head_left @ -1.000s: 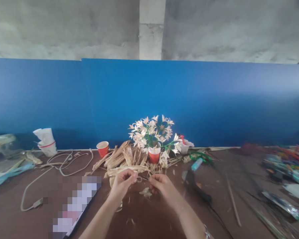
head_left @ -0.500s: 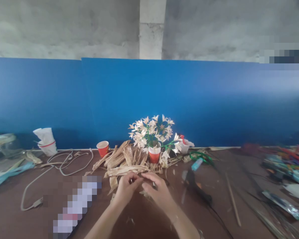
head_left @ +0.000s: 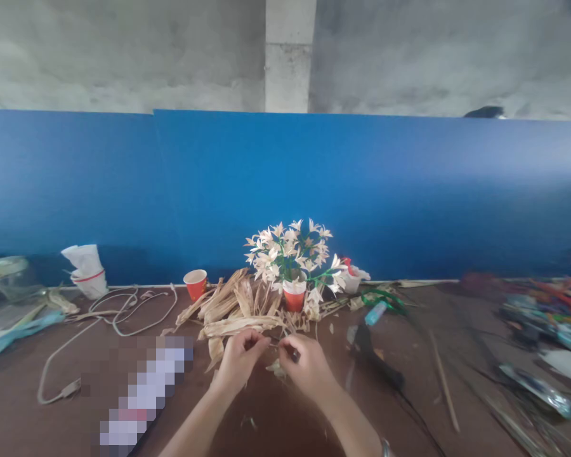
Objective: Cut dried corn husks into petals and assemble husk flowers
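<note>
My left hand and my right hand are close together over the brown table, both with fingers pinched. Between them runs a thin pale strip of dried husk, held at each end by the fingertips. A small scrap of husk lies on the table under the hands. Just beyond them sits a pile of dried corn husks. Behind that, a red paper cup holds a bunch of white husk flowers on green stems.
A second red cup stands left of the husks. White cable loops across the left side, near stacked white cups. A black glue gun, green-handled scissors and a thin stick lie to the right. A blue partition backs the table.
My hands came together from about a hand's width apart a second ago, then drew slightly apart again, with the thin strip stretched between the fingertips.
</note>
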### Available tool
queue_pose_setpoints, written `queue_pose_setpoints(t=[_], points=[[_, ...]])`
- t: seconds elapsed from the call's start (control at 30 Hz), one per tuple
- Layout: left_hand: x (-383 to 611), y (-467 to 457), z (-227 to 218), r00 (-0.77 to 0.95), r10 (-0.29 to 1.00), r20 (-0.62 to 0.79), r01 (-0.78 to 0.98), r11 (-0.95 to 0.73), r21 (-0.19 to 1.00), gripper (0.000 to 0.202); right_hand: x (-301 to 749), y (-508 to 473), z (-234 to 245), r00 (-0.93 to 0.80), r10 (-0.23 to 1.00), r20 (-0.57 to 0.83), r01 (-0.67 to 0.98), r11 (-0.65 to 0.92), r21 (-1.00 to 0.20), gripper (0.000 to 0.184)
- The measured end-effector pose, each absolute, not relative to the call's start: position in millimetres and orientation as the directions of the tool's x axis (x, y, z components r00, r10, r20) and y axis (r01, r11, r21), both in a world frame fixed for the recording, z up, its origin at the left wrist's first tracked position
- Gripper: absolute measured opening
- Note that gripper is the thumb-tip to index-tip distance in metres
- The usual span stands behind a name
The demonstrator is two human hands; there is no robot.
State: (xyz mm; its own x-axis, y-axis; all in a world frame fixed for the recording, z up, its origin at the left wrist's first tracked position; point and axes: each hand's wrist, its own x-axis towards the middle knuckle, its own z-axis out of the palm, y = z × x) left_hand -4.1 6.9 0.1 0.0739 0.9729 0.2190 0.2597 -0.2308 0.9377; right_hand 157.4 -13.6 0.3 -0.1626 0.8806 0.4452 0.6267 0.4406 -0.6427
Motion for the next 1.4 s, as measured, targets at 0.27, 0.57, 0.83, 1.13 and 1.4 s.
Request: queue_pose_setpoints(t=[0.27, 0.57, 0.83, 1.13, 1.4], points=[[-6.0, 11.4, -6.2, 0.052, 0.975, 0.216, 0.228, -0.222, 0.948, 0.028, 158.1, -12.8, 3.5, -0.134, 0.899, 0.416, 0.526, 0.421, -0.739, 0.016], [-10.5, 13.0, -4.0, 0.078, 0.971, 0.227, 0.162, -0.237, 0.958, 0.034, 165.3, -11.2, 3.0, -0.121, 0.915, 0.384, 0.421, 0.398, -0.815, 0.021], [-8.9, 13.2, -5.5, 0.079, 0.969, 0.235, 0.197, -0.246, 0.949, 0.033, 161.3, -7.4, -2.9, -0.128, 0.873, 0.470, 0.402, 0.479, -0.781, 0.019], [-5.6, 11.5, -8.7, 0.071, 0.960, 0.270, 0.232, -0.279, 0.932, 0.030, 162.1, -7.2, -0.7, 0.105, 0.931, 0.349, 0.336, 0.297, -0.894, 0.027], [-8.8, 1.8, 5.5, 0.108, 0.796, 0.596, 0.499, -0.562, 0.660, 0.018, 162.2, -6.8, -2.5, 0.038, 0.902, 0.429, 0.411, 0.377, -0.830, 0.023]])
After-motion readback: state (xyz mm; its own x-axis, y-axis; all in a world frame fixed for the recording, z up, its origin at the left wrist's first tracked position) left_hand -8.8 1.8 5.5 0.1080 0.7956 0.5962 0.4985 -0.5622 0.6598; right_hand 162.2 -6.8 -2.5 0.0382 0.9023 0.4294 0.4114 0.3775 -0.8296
